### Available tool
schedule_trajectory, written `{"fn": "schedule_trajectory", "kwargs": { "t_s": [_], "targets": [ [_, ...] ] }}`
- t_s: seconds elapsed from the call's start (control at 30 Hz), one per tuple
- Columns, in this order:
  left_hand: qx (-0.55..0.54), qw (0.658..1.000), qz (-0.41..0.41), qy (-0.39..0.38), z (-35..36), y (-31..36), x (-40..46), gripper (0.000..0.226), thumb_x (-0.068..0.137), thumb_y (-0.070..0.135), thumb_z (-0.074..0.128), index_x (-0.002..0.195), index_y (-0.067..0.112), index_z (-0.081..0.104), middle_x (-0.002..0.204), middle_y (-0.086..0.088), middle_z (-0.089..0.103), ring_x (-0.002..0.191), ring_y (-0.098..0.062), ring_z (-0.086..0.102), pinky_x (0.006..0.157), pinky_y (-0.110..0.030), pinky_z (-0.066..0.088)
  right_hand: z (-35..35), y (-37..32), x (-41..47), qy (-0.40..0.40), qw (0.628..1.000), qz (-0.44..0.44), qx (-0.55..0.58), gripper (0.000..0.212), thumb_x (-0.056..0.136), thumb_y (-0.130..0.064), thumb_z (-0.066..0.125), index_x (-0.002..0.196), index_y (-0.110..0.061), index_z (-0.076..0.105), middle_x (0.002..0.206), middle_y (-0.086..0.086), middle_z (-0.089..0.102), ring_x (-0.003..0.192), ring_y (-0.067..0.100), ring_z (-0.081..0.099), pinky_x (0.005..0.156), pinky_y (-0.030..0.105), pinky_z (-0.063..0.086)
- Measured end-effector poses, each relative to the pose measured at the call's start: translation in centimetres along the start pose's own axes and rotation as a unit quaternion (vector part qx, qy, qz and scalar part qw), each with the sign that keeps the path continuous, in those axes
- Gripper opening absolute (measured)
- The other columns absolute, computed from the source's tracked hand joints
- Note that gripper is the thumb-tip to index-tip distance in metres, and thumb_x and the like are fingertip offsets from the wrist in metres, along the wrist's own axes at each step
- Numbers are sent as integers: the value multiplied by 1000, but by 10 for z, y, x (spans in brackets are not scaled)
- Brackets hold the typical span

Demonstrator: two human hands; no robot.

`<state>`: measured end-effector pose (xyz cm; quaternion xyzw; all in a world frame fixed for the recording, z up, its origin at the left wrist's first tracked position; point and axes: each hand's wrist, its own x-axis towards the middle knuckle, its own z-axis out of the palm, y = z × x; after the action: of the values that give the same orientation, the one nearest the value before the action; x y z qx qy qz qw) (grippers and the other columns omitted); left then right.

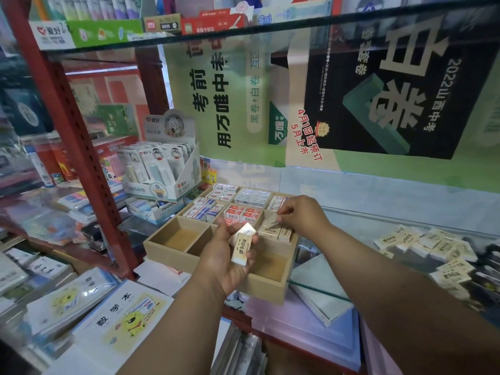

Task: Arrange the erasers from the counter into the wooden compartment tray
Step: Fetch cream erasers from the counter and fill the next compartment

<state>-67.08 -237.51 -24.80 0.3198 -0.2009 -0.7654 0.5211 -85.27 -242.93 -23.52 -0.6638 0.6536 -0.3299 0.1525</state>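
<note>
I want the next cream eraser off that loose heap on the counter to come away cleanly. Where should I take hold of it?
Pick a top eraser in the pile and pinch its two long edges from above; they lie flat and overlapping, so only the upper ones have free sides.

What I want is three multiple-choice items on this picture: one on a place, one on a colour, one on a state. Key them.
1. The loose pile of cream erasers lies:
A) in a drawer
B) on the glass counter, right of the wooden tray
C) on the floor

2. The centre-compartment erasers have sleeves of:
A) red and white
B) green
C) black

3. The left hand:
A) lies flat
B) holds a pen
C) grips cream-sleeved erasers

Key:
1. B: the heap sits on the glass, right of the tray.
2. A: red-and-white wrappers show.
3. C: its fingers curl round them above the tray.
</note>
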Motion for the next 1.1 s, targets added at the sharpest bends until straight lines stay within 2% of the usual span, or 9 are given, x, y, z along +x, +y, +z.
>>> {"fn": "schedule_trajectory", "kwargs": {
  "t_s": [0.17, 0.33, 0.5, 0.57, 0.63, 0.7, 0.8, 0.97, 1.1],
  "targets": [
    [-16, 1000, -14, -10, -2, 3, -2, 28, 101, 36, 39, 94, 12, 52, 76, -15, 61, 64, -22, 55, 37, -19, 39, 19, 1, 10, -27, 996, 12, -84, 10, 81, -9, 69, 88, -4, 72, 93, 11, 70, 89, 24, 63, 67, 22, 39],
    [-30, 999, -26, -12, -3, 3, -5, 26, 97, 10, 32, 108, 7, 55, 73, -16, 63, 64, -22, 54, 37, -18, 38, 26, 4, 15, -35, 992, 49, -109, 17, 87, -9, 56, 97, -3, 69, 98, 13, 67, 76, 17, 52, 53, 14, 35],
    [-12, 1000, -25, 5, -3, 1, -2, 25, 101, 6, 32, 109, 5, 56, 76, -18, 65, 59, -19, 58, 34, -17, 37, 28, -2, 17, -35, 981, 33, -188, 12, 85, -14, 65, 79, -4, 67, 98, 16, 66, 95, 28, 61, 70, 27, 44],
    [-1, 1000, -26, 1, 0, 1, -5, 24, 100, 4, 32, 106, 1, 55, 74, -17, 65, 58, -17, 58, 34, -16, 35, 27, -2, 15, 0, 994, 23, -104, 21, 83, -8, 63, 62, -10, 61, 79, 8, 65, 79, 21, 62, 62, 24, 41],
    [9, 1000, -26, 0, 2, 1, -7, 23, 99, 3, 32, 97, 0, 55, 73, -16, 65, 62, -16, 56, 34, -16, 34, 19, -9, 6, 4, 996, 6, 94, 16, 82, -3, 64, 71, -13, 70, 68, -8, 60, 63, 2, 57, 57, 17, 42],
    [16, 1000, -25, 2, 2, 2, -7, 23, 99, 3, 33, 96, -1, 56, 75, -17, 65, 61, -15, 56, 34, -16, 34, 8, -20, -6, -98, 967, -23, 236, 22, 81, 5, 65, 88, -14, 73, 78, -8, 66, 71, -2, 60, 65, 10, 46],
    [22, 999, -23, 9, -1, 3, -5, 23, 100, 4, 34, 99, -4, 56, 74, -18, 65, 56, -15, 59, 34, -16, 36, 0, -29, -16, -214, 948, -112, 207, 30, 76, 4, 72, 90, -23, 73, 95, 10, 71, 90, 14, 64, 83, 26, 50],
    [4, 999, -43, -4, -3, 1, -3, 31, 103, 22, 36, 113, -1, 53, 98, -23, 62, 62, -19, 60, 36, -20, 40, -6, -24, -15, -108, 976, -87, 165, 22, 74, -5, 77, 94, -13, 76, 88, 7, 73, 76, 13, 63, 73, 30, 50],
    [-14, 999, -35, -10, -5, 6, -8, 28, 77, 7, 45, 104, 0, 52, 82, -23, 61, 65, -24, 54, 39, -21, 40, -14, -7, -7, -3, 988, 39, 151, 22, 73, -5, 77, 95, -9, 75, 80, 2, 67, 62, 4, 57, 54, 11, 43]
  ]
}}
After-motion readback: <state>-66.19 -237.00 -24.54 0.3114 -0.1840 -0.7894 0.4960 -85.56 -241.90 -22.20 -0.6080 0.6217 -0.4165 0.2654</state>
